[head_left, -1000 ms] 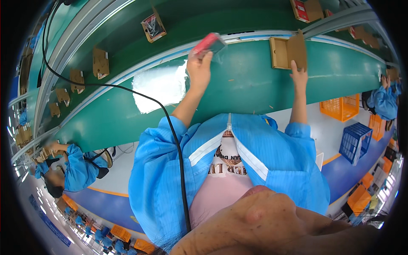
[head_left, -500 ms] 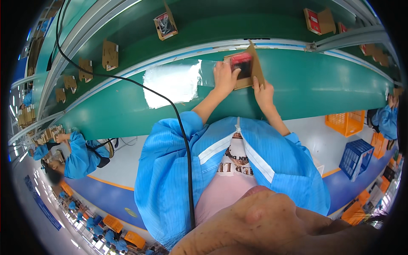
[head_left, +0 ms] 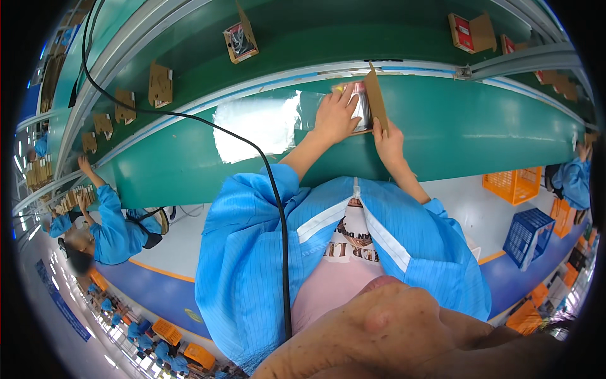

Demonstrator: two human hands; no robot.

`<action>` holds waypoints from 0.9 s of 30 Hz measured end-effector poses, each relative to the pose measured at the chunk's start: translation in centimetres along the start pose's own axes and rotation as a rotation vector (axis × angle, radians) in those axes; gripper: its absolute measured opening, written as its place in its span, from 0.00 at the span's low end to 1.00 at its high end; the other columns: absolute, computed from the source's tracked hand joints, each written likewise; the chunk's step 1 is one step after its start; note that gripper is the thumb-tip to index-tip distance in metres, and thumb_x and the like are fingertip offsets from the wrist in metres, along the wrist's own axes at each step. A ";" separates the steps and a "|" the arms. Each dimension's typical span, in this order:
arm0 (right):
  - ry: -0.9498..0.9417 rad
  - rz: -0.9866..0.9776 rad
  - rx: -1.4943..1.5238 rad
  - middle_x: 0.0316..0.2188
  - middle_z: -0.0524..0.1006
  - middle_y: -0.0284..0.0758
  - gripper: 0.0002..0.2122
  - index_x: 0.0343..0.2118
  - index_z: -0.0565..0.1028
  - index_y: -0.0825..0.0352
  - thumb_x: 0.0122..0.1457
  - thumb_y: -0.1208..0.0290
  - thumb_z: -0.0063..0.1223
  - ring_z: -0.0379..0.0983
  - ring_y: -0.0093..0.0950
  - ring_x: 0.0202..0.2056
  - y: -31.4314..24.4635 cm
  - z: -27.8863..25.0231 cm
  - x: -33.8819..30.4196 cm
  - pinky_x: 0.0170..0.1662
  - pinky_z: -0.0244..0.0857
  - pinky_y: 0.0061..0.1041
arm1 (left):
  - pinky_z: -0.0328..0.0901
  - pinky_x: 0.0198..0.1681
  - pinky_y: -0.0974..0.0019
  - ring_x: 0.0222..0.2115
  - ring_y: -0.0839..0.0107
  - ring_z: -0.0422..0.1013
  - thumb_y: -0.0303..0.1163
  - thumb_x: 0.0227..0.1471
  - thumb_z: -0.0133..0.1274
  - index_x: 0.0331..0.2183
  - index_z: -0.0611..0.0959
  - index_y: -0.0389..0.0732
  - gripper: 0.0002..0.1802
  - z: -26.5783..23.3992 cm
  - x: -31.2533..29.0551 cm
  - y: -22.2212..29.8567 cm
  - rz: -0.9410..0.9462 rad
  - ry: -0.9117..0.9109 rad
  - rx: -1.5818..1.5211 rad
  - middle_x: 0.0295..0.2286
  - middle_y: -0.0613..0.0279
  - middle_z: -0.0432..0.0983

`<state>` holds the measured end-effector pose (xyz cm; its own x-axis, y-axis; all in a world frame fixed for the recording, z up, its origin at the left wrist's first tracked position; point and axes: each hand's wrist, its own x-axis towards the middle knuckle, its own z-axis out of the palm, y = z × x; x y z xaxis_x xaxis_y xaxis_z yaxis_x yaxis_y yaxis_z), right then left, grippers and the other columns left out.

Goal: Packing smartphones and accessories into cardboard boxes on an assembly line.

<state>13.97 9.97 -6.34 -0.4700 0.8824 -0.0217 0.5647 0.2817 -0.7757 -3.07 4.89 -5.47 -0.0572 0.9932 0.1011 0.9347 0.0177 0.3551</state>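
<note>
An open brown cardboard box [head_left: 377,95] stands at the far side of the green bench, its lid raised on the right. Inside it I can see a black item [head_left: 363,114] and a bit of red, partly covered by my fingers. My left hand [head_left: 336,118] lies over the box's left side with fingers stretched out across the contents. With thumb and fingers, my right hand [head_left: 387,142] grips the lid by its near lower corner. Whether my left fingertips press on the contents is hard to tell.
A white patch [head_left: 255,129] covers the bench left of the box. Beyond a metal rail, a green belt [head_left: 353,31] carries several open boxes. A black cable [head_left: 208,126] hangs across the view. A co-worker [head_left: 117,227] is at the left; orange [head_left: 511,183] and blue crates [head_left: 529,235] stand right.
My left hand has shifted over the box and its fingers have spread across the red and black contents. Boxes on the belt moved slightly left. The left co-worker raised an arm.
</note>
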 end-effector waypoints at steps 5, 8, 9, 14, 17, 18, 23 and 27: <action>-0.030 -0.007 -0.016 0.29 0.75 0.49 0.10 0.39 0.73 0.70 0.59 0.70 0.46 0.72 0.48 0.31 0.4 0.1 -0.1 0.35 0.67 0.40 | 0.53 0.56 0.54 0.55 0.55 0.56 0.41 0.43 0.57 0.51 0.71 0.39 0.33 0.9 -1.6 0.2 -0.007 0.066 0.055 0.57 0.49 0.56; -0.004 0.033 0.025 0.27 0.76 0.49 0.11 0.37 0.74 0.71 0.59 0.68 0.47 0.74 0.46 0.28 1.5 0.3 0.6 0.32 0.68 0.37 | 0.52 0.57 0.51 0.56 0.52 0.54 0.37 0.45 0.54 0.49 0.71 0.39 0.28 0.8 -1.6 0.1 -0.115 0.221 -0.040 0.55 0.47 0.57; -0.003 0.121 0.165 0.24 0.76 0.48 0.11 0.35 0.75 0.71 0.59 0.67 0.48 0.75 0.44 0.25 0.6 0.0 1.2 0.29 0.68 0.36 | 0.51 0.57 0.51 0.56 0.51 0.54 0.36 0.45 0.53 0.49 0.71 0.38 0.27 1.4 -1.8 -0.5 -0.184 0.266 -0.087 0.54 0.47 0.58; 0.066 -0.019 0.062 0.20 0.76 0.45 0.15 0.28 0.75 0.74 0.59 0.64 0.48 0.77 0.35 0.20 -0.1 -0.8 8.9 0.22 0.68 0.28 | 0.59 0.43 0.53 0.39 0.51 0.64 0.27 0.44 0.53 0.36 0.75 0.36 0.13 4.1 -2.6 -3.1 -0.330 0.475 -0.194 0.37 0.50 0.69; 0.079 -0.203 0.001 0.22 0.75 0.48 0.12 0.34 0.74 0.71 0.57 0.66 0.48 0.73 0.46 0.27 -0.6 -0.4 15.2 0.30 0.67 0.39 | 0.59 0.39 0.54 0.36 0.54 0.65 0.31 0.45 0.57 0.34 0.75 0.37 0.13 4.5 -2.3 -2.7 -0.223 0.427 -0.198 0.32 0.53 0.69; 0.039 -0.314 0.105 0.31 0.75 0.49 0.16 0.42 0.71 0.72 0.55 0.65 0.51 0.73 0.42 0.34 -0.9 -0.7 16.4 0.36 0.66 0.37 | 0.59 0.39 0.54 0.36 0.54 0.65 0.31 0.45 0.57 0.34 0.75 0.37 0.13 4.6 -2.6 -2.7 -0.211 0.435 -0.203 0.32 0.53 0.69; 0.268 -0.035 0.052 0.37 0.74 0.47 0.23 0.43 0.72 0.73 0.50 0.59 0.57 0.71 0.40 0.38 5.6 -1.7 21.7 0.43 0.65 0.35 | 0.57 0.34 0.56 0.33 0.58 0.64 0.35 0.45 0.56 0.31 0.75 0.41 0.11 4.9 -2.7 -3.2 -0.292 0.285 0.011 0.31 0.58 0.68; 0.757 0.094 -0.314 0.37 0.72 0.58 0.29 0.38 0.68 0.81 0.47 0.56 0.60 0.67 0.51 0.43 14.4 -7.7 27.8 0.47 0.61 0.44 | 0.57 0.35 0.56 0.33 0.59 0.64 0.33 0.47 0.54 0.30 0.75 0.42 0.08 5.4 -2.2 -3.7 -0.308 0.265 0.071 0.30 0.59 0.68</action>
<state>14.25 41.48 -13.32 0.1100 0.8909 0.4407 0.7950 0.1872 -0.5769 -4.54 3.25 -12.03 -0.4179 0.8763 0.2397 0.8810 0.3265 0.3423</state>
